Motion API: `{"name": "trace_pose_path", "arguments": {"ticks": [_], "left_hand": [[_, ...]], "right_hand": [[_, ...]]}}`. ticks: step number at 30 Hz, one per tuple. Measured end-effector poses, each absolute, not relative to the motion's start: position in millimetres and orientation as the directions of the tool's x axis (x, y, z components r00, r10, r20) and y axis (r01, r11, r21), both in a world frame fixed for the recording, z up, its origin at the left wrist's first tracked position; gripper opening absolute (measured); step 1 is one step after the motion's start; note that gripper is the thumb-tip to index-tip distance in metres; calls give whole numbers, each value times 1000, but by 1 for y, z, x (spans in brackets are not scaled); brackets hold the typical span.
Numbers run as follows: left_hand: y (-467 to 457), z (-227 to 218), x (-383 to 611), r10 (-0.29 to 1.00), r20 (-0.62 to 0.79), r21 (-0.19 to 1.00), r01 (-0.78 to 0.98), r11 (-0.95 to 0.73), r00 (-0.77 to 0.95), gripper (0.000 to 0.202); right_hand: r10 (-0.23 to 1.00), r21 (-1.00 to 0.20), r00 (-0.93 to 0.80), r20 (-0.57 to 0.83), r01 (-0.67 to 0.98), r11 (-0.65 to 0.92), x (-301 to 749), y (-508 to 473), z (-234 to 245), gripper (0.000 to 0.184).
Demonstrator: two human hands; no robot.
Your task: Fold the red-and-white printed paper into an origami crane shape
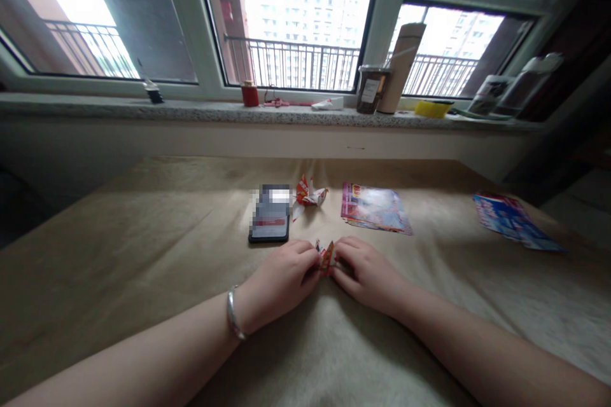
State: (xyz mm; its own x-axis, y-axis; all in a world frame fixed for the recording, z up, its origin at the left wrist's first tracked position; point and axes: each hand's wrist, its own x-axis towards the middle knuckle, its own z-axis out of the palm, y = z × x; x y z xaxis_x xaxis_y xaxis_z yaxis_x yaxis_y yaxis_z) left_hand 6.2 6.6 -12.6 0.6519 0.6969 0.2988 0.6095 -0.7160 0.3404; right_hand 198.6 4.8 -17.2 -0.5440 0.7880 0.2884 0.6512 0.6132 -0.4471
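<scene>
Between my two hands is a small folded paper piece [327, 259], orange and white with pointed tips standing up. My left hand [289, 270], with a silver bangle at the wrist, pinches its left side. On the other side the fingers of my right hand [365, 273] are closed on it; part of the paper is hidden behind the fingertips. Just beyond the hands sits a red and white folded paper crane [310, 194]. A phone [272, 215] with a partly blurred screen lies to its left.
A stack of colourful printed sheets [375, 208] lies right of the crane, with blue printed sheets [515, 221] farther right. The brown-covered table [119, 254] meets a wall below the windowsill [191, 109]. On the sill stand a jar [371, 90], a cardboard tube [403, 70] and yellow tape [432, 109].
</scene>
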Motion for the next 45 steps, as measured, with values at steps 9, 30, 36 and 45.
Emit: {"name": "trace_pose_path", "arguments": {"ticks": [9, 30, 36, 45], "left_hand": [[9, -17, 6, 701, 306, 323, 622, -713, 645, 9], [2, -7, -4, 562, 284, 243, 508, -826, 777, 24], [2, -6, -6, 574, 278, 249, 519, -818, 770, 26], [3, -8, -5, 560, 348, 282, 486, -828, 752, 26]], "right_hand": [[815, -489, -506, 284, 654, 577, 196, 10, -21, 11], [843, -450, -445, 303, 712, 538, 195, 10, -21, 8], [854, -481, -424, 301, 706, 520, 197, 10, -21, 8], [873, -551, -369, 319, 677, 488, 199, 8, -23, 26]]}}
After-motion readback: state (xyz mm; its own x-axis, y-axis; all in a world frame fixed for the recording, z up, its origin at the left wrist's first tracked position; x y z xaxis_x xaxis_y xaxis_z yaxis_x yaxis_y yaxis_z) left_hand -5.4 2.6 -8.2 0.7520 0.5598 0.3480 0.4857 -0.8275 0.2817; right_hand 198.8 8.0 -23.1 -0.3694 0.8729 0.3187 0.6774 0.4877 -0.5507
